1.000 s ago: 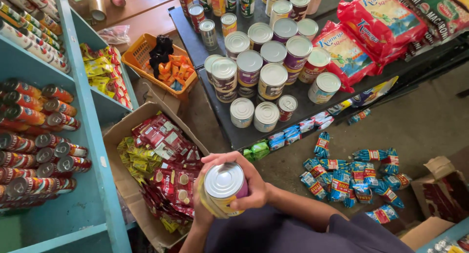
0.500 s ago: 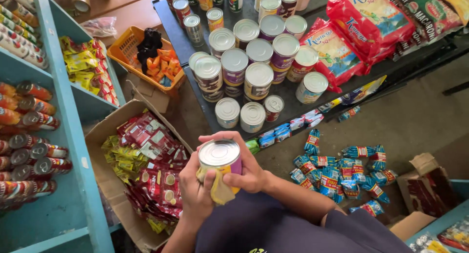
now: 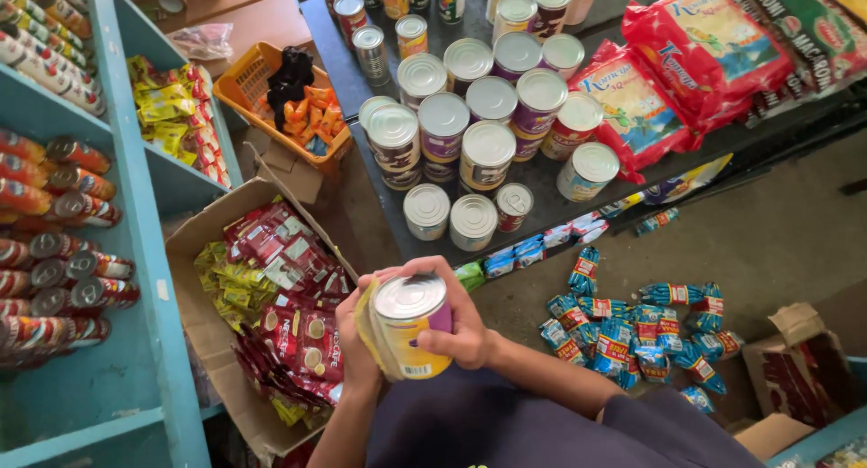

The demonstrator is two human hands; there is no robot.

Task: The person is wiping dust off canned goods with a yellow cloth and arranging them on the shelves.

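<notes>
I hold a tin can [image 3: 412, 322] with a silver lid and a yellow and purple label, close to my body. My right hand [image 3: 456, 319] wraps over its right side and top edge. My left hand [image 3: 354, 337] grips its left side, where a yellow cloth or loose label [image 3: 370, 328] sits against the can. Just beyond my hands, several similar tin cans [image 3: 470, 129] stand stacked on a dark table [image 3: 542, 192].
A cardboard box [image 3: 203, 242] of red and yellow sachets lies on the floor at left. Blue shelves [image 3: 135, 251] with lying cans stand at far left. An orange basket [image 3: 248, 79], red snack bags [image 3: 686, 66] and blue packets [image 3: 632, 328] on the floor surround the table.
The can has stayed in both hands. My right hand has shifted round to the can's right side, and the view has tilted slightly so the table sits higher.
</notes>
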